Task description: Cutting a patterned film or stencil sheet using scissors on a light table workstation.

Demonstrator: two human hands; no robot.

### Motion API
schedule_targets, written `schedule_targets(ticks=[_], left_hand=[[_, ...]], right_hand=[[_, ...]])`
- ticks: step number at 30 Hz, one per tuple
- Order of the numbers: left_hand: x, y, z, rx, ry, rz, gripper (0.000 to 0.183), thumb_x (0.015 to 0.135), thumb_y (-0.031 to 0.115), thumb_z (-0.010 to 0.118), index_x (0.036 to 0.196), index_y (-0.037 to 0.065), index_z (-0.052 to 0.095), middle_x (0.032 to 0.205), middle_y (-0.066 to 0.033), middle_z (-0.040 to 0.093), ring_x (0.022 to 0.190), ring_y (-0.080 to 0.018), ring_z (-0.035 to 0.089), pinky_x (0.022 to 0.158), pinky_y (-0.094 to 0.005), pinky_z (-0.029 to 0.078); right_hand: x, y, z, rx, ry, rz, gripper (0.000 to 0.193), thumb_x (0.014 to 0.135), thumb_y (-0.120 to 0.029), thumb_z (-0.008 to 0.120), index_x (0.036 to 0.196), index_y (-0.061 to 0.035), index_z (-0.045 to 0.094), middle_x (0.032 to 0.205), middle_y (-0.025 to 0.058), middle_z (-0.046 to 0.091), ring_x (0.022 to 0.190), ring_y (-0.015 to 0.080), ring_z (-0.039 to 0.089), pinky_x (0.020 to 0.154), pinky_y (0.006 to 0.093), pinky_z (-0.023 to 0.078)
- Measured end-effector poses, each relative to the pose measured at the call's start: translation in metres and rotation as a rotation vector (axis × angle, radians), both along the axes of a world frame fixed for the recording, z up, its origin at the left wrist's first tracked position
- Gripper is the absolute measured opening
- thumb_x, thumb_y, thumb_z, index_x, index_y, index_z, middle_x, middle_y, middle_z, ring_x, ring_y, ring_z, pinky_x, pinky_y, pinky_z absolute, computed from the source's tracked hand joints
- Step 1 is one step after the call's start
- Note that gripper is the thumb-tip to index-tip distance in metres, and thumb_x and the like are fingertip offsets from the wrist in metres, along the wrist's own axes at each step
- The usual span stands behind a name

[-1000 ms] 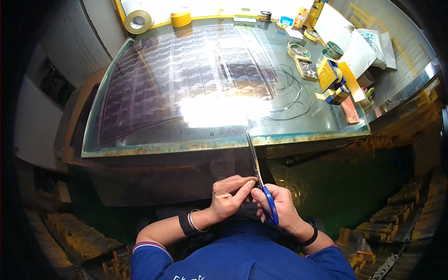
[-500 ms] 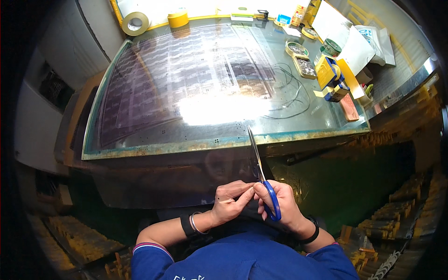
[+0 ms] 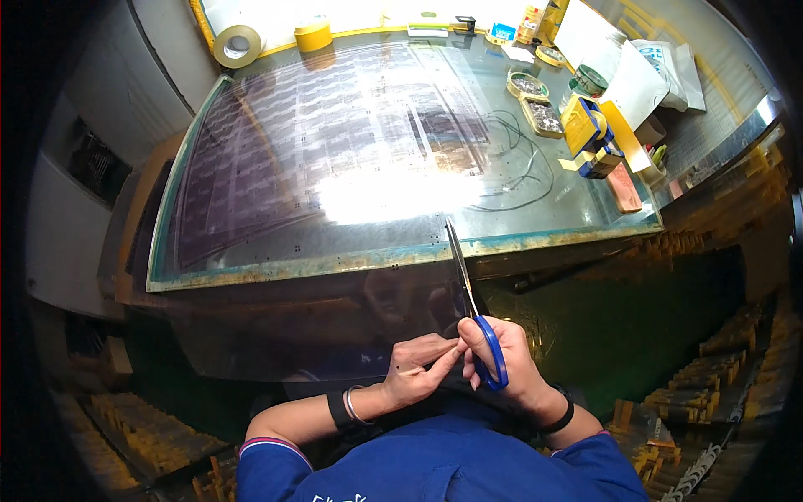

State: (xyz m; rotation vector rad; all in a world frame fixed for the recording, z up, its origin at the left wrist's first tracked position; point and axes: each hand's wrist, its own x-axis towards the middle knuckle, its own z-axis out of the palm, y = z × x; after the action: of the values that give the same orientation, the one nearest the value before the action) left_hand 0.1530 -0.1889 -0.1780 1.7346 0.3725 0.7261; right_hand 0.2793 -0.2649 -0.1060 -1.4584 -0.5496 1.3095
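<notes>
A glass tabletop (image 3: 569,230) glares under a lamp. A clear plastic sheet (image 3: 318,167) covers it and hangs over its near edge. Below that edge the left hand (image 3: 416,372) pinches the hanging sheet, seemingly to keep it taut, while the right hand (image 3: 502,368), its grip closed through blue-handled scissors (image 3: 471,305), aims the blades up along the sheet's right side.

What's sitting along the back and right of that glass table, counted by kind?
Tape rolls: 2 (beige, yellow)
Small trays of parts: 2 ()
Tape dispenser: 1
Blue-handled scissors, in the right hand: 1
Total: 6
</notes>
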Motion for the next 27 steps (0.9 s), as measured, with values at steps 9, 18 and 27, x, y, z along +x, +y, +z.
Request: schedule_targets(ticks=[9,18,27], left_hand=[[-0.001,-0.001,-0.005,0.032,-0.028,-0.021,0.017,0.079,0.001,0.059,0.095,0.000,0.064,0.071,-0.0111,0.062,0.058,-0.0172,0.058,0.052,-0.0272,0.044],[-0.006,-0.001,0.002,-0.051,0.049,-0.038,0.016,0.079,0.003,0.060,0.094,0.001,0.065,0.066,-0.0091,0.060,0.056,-0.0149,0.057,0.050,-0.0261,0.044],[-0.006,0.040,0.033,-0.604,0.030,0.052,0.019,0.085,0.012,0.057,0.095,-0.002,0.063,0.072,-0.0065,0.061,0.051,-0.0070,0.054,0.041,-0.0177,0.041]], right_hand=[[0.000,0.003,0.007,-0.027,-0.004,0.012,0.041,0.085,-0.041,0.055,0.069,-0.0027,0.056,0.053,0.0003,0.050,0.042,0.0043,0.049,0.037,0.0164,0.039],[0.002,0.002,0.011,-0.082,-0.136,0.020,0.038,0.085,-0.037,0.056,0.067,-0.0041,0.056,0.050,-0.0004,0.050,0.039,0.0037,0.048,0.036,0.0167,0.037],[0.015,-0.016,-0.003,-0.080,-0.192,0.098,0.028,0.082,-0.028,0.063,0.068,-0.0044,0.055,0.051,0.0004,0.052,0.042,0.0050,0.049,0.038,0.0181,0.037]])
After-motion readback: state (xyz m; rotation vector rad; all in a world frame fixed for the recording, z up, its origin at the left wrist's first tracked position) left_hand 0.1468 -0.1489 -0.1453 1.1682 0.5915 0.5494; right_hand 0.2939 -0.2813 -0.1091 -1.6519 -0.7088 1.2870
